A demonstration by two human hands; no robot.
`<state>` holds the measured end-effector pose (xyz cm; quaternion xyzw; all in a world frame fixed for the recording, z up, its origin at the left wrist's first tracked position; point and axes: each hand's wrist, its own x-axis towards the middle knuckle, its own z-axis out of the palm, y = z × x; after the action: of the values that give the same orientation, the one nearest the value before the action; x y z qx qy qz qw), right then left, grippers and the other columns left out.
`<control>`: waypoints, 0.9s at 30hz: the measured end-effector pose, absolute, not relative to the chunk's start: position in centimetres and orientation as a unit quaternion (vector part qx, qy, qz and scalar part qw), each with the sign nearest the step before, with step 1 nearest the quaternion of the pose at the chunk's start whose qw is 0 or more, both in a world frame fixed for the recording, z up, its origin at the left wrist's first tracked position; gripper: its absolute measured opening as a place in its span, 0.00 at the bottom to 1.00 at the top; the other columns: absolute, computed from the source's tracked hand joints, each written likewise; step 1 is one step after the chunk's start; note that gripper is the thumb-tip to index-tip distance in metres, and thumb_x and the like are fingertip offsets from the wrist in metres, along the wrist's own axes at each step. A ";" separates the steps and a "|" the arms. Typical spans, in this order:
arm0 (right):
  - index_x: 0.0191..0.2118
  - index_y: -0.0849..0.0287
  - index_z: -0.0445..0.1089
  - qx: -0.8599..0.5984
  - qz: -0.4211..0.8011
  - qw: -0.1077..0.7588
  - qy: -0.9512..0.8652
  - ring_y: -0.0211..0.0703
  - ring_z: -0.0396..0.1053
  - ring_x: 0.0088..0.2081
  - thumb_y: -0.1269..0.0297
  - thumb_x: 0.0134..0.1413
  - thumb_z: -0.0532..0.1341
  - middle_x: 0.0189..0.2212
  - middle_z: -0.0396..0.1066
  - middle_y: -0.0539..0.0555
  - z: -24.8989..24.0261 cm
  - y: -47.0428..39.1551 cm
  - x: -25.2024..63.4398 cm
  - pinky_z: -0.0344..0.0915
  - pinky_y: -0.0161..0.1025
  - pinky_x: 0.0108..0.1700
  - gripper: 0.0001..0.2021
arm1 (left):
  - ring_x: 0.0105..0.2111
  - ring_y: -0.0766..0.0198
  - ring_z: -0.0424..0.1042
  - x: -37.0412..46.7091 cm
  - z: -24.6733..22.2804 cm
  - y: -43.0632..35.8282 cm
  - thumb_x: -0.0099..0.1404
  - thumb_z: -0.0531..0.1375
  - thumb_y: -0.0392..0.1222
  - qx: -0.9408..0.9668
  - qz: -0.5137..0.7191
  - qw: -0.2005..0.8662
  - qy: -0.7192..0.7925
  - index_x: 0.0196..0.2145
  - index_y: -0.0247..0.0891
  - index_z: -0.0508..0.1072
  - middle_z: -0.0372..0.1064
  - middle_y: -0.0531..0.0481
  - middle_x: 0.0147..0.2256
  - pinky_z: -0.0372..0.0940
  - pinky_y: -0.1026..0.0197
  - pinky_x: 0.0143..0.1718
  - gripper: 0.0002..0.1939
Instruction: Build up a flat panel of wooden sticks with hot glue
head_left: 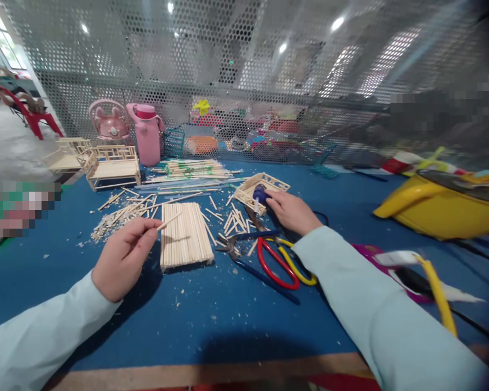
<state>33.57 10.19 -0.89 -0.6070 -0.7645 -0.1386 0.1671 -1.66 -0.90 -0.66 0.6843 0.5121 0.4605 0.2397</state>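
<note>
Between thumb and fingers of my left hand is a short wooden stick, pointing right over a panel of sticks laid side by side. My right hand is closed on a blue glue gun with a pale nozzle, its body partly hidden by the fingers. The nozzle points down in front of a small stick tray frame. Below that hand lie pliers with blue handles and scissors with red and yellow handles. Cut stick pieces are scattered beside the panel.
Stick-built miniature furniture stands at the back left, near a pink bottle. Bundled sticks lie at the back. A yellow container sits at the right. A perforated metal screen rises behind the blue tabletop.
</note>
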 end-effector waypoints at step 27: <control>0.33 0.61 0.69 -0.268 -0.042 0.281 -0.921 0.39 0.67 0.29 0.71 0.56 0.55 0.27 0.73 0.54 0.6 -0.1 22.3 0.63 0.39 0.34 0.06 | 0.29 0.65 0.69 -2.3 0.6 -1.6 0.58 0.59 0.41 0.698 0.494 0.137 0.500 0.27 0.38 0.68 0.71 0.51 0.27 0.63 0.61 0.34 0.05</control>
<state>22.28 -0.14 0.60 -0.2683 -0.9206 -0.0417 0.2807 -2.32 -1.65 0.56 0.6980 0.5004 0.4935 0.1369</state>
